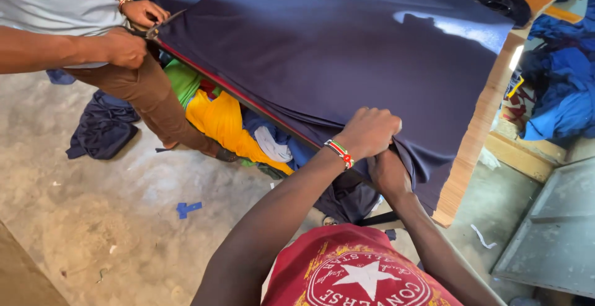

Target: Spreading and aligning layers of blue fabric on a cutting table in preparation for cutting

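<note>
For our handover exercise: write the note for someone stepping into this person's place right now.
Left hand: fist closed on the near edge of the navy cloth.
Right hand: just below it, gripping the same edge under the fold.
Cloth lies spread flat over the table.
A co-worker's hands hold scissors at the far end of that edge.
Done: cloth laid out, edge held.
Left: not clear how far any cut has gone.

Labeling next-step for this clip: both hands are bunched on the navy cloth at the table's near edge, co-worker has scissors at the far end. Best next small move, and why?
Probably keep the cloth pulled taut, not shift grip. The left hand and right hand clamp the navy fabric at the table's near edge, while the co-worker's hands work scissors into the far end of that same edge. Slack there would likely spoil the cut.
</note>
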